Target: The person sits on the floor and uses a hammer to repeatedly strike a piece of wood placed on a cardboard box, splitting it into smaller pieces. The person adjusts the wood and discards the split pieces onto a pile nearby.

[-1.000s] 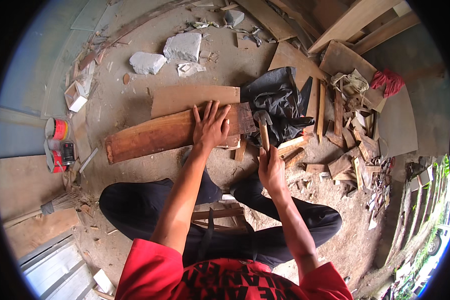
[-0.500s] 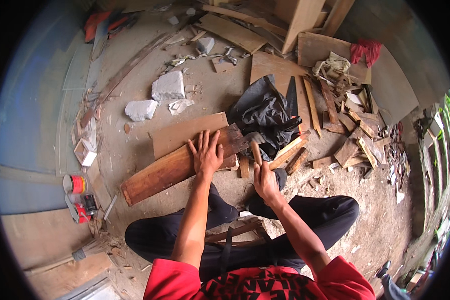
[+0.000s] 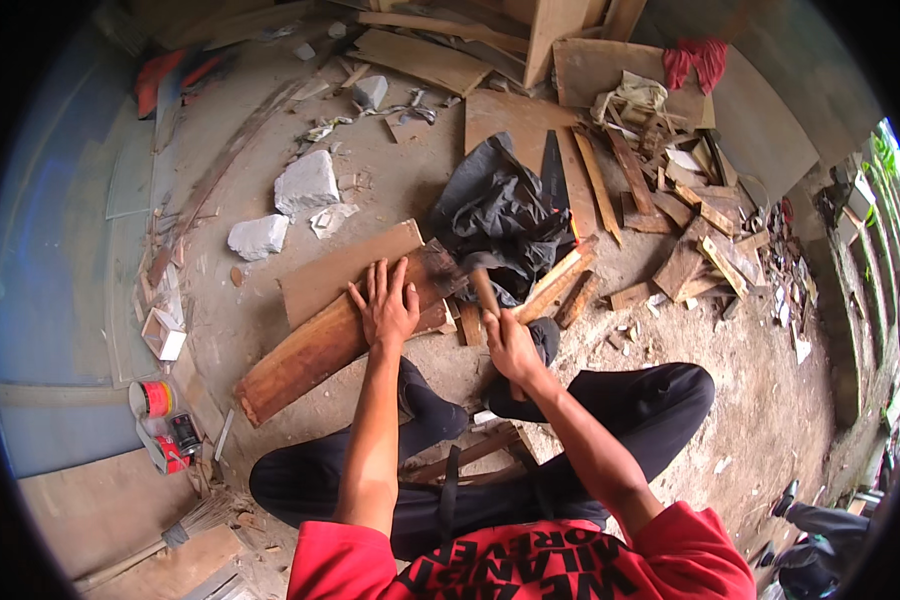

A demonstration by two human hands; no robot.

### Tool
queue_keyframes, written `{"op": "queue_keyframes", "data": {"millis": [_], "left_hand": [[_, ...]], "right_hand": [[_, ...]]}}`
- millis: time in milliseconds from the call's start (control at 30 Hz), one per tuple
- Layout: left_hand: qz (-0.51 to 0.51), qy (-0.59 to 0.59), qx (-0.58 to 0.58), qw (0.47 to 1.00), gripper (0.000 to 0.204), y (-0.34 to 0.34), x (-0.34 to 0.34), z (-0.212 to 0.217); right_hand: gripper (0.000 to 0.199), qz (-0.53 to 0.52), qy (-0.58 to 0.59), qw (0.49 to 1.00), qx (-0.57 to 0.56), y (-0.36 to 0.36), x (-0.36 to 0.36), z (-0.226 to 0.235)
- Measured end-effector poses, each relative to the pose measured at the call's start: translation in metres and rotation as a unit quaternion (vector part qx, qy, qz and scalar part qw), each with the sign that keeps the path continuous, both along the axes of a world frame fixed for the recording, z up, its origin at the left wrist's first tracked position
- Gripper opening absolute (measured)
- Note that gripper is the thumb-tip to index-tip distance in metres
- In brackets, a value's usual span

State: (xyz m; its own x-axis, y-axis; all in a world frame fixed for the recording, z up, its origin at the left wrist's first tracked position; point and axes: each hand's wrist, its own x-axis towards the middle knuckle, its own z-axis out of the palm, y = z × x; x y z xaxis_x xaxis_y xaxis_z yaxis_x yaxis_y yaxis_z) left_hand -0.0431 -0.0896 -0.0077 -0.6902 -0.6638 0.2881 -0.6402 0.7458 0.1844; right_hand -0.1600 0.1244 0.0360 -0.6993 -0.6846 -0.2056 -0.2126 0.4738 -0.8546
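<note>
Knees wide on a littered concrete floor point(image 3: 670, 430), I press my left hand point(image 3: 388, 314), palm down and fingers spread, onto a long, reddish-brown wooden board point(image 3: 305, 368). It lies aslant before me, partly over a flat, pale-brown panel point(image 3: 340, 262). My right hand point(image 3: 515, 350) is wrapped around the handle of a wooden-handled hammer with a dark metal head point(image 3: 484, 290). Compared with a second ago, that head sits closer in, at the board's dark, worn right end (it blurs, so I cannot tell whether they touch). My left hand keeps its place; the board's steeper slant seems mostly my view turning, since the surroundings tilt with it. In my judgement the work centres on that end, the board held steady. Beyond lies a crumpled black sheet point(image 3: 495, 195).
</note>
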Motion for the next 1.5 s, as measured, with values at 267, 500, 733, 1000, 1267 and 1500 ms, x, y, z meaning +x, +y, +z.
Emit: {"op": "queue_keyframes", "data": {"millis": [267,500,733,1000,1267,1500], "left_hand": [[-0.002,-0.002,-0.004,1.0,0.051,-0.004,0.0,-0.001],[-0.005,-0.002,0.001,1.0,0.052,-0.001,0.0,0.002],[0.003,-0.008,-0.008,1.0,0.054,-0.005,0.001,-0.001],[-0.022,-0.086,0.053,0.995,0.1,-0.001,0.009,0.018],[-0.125,-0.047,0.099,0.986,0.117,-0.037,0.029,0.04],[-0.171,0.216,0.113,0.955,0.108,-0.064,0.116,0.135]], "right_hand": [[0.028,0.056,0.068,0.995,-0.036,-0.012,-0.016,0.026],[0.024,0.011,0.06,0.992,-0.109,-0.014,0.004,0.021],[0.024,0.088,0.09,0.992,0.006,-0.012,0.004,-0.013],[0.031,0.024,0.097,0.995,-0.017,-0.026,-0.028,0.015],[0.04,-0.009,0.192,0.976,-0.105,-0.002,0.011,-0.021],[0.052,0.028,0.164,0.978,-0.124,-0.025,0.063,-0.027]]}}
